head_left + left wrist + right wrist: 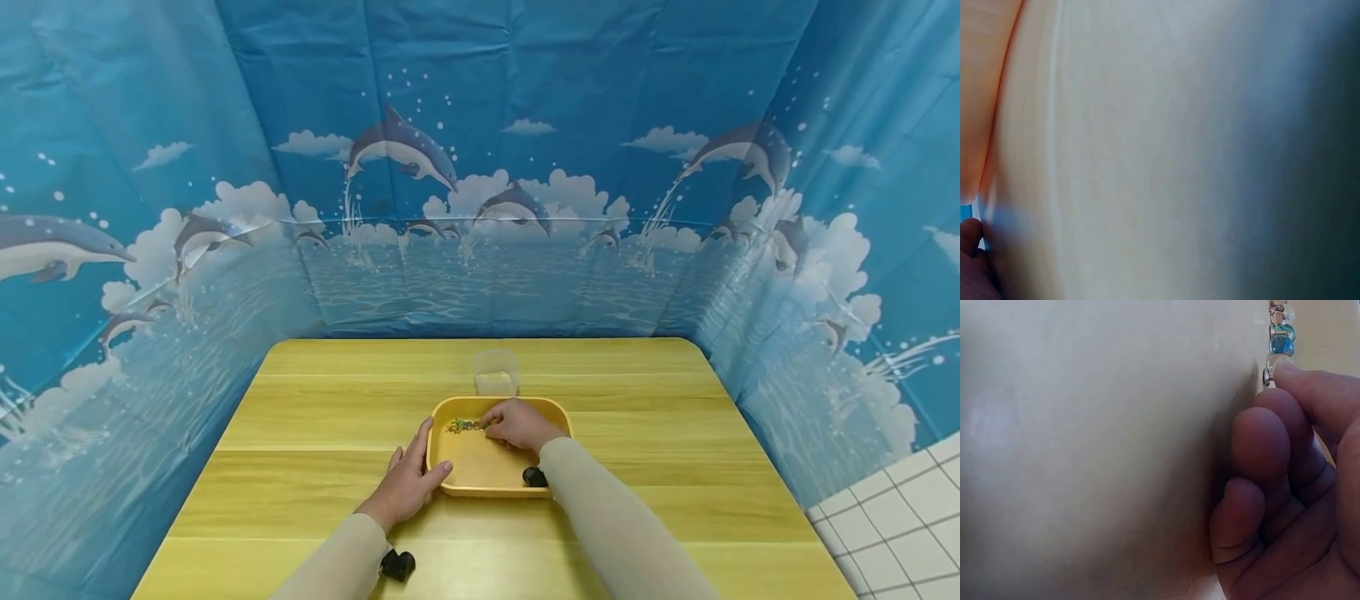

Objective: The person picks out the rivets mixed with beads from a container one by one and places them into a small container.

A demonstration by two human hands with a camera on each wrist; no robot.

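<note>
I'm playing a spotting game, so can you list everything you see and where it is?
table: one, yellow wood, lower middle
tray: one, orange-yellow, on the table
tub: one, clear, just past the tray
beads: several, too small to count, mixed with blue and green, in the tray
dolphin sheet: count unclear, blue, around the table
tiles: many, white, lower right
wrist cameras: two, black, one at each wrist
sleeves: two, cream, lower middle
left hand: one, bare, at the tray's left side
right hand: one, bare, pinching the beads
</note>
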